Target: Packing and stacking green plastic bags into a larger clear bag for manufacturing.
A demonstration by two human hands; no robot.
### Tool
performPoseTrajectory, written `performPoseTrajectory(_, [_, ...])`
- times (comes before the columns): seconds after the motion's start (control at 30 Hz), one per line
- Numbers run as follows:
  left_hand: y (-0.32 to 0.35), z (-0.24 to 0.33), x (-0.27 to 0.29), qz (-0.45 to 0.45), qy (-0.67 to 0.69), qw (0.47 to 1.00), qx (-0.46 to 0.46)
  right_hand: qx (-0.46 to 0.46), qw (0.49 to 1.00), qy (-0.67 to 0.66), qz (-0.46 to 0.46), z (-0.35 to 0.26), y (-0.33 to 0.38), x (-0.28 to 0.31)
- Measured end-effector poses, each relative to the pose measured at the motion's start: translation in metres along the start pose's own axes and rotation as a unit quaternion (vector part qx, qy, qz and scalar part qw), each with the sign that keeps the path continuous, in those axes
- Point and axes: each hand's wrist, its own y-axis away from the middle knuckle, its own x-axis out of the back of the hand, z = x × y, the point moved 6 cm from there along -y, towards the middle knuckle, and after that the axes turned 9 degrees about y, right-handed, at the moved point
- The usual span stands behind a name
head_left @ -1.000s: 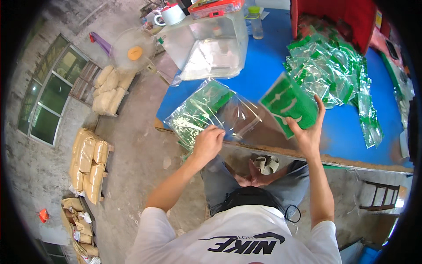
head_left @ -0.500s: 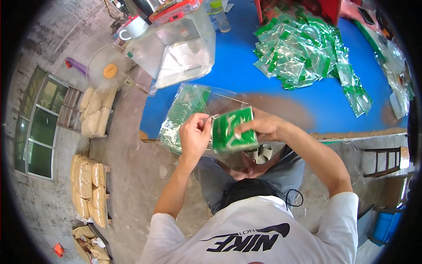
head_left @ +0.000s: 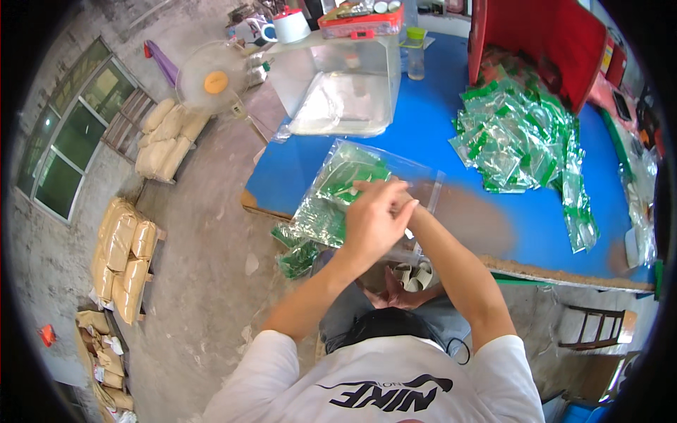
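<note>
A large clear plastic bag (head_left: 326, 204) lies at the near edge of the blue table, with green-and-clear packets (head_left: 356, 169) inside it. My left hand (head_left: 370, 218) is over the bag, its fingers curled and the thumb raised, closed on what looks like the bag's edge. Beneath it my right hand (head_left: 403, 192) reaches left across the bag; the left hand covers most of its fingers, so its grip is hidden. More green packets (head_left: 296, 257) show below the table edge at the left.
A heap of green-edged clear packets (head_left: 511, 134) spills from a tipped red bin (head_left: 539, 46). A translucent box (head_left: 338, 99) holding clear bags stands at the far left of the blue table (head_left: 430, 137). Beside the table are a fan (head_left: 215, 82) and stacked sacks (head_left: 123, 257).
The green packet stack is no longer visible in my right hand. My right hand has moved left over the bag, and my left hand now crosses on top of it. The view has shifted.
</note>
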Motion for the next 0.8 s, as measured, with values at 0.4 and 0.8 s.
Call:
performPoseTrajectory(0.4, [0.031, -0.234, 0.106, -0.051, 0.449, 0.806, 0.383, -0.377, 0.913, -0.017, 0.152, 0.006, -0.030, 0.012])
performPoseTrajectory(0.8, [0.038, -0.219, 0.095, -0.040, 0.472, 0.806, 0.354, -0.302, 0.925, 0.003, 0.233, -0.022, 0.009, 0.004])
